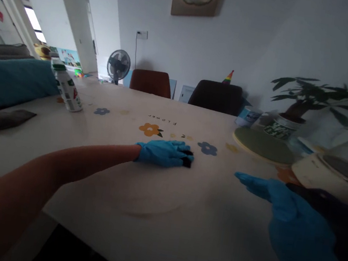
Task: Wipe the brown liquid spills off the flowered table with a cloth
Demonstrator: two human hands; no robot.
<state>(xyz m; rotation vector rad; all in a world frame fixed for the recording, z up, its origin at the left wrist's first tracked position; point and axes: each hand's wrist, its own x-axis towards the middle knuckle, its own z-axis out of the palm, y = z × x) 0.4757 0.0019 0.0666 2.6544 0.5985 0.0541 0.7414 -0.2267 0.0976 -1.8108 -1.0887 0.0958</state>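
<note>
My left hand (164, 152) wears a blue disposable glove and reaches across the middle of the white patterned table cover (158, 197). Its fingers press on a small black cloth or pad (187, 159), partly hidden under the fingertips and lying flat on the cover. An orange printed flower and a blue one lie just beyond it. At the lower right, my right hand (291, 216), also gloved in blue, is held above the table edge with fingers stretched out and pointing left. A dark thing (320, 198) lies behind its wrist; I cannot tell what it is.
A white bottle with a green cap (66, 87) stands at the left, near a grey folded cloth (4, 118). On the right are a round green mat (262, 146), a potted plant (280, 124), a canister (247, 116) and a large pale container (311, 169). Two chairs (151, 82) stand beyond.
</note>
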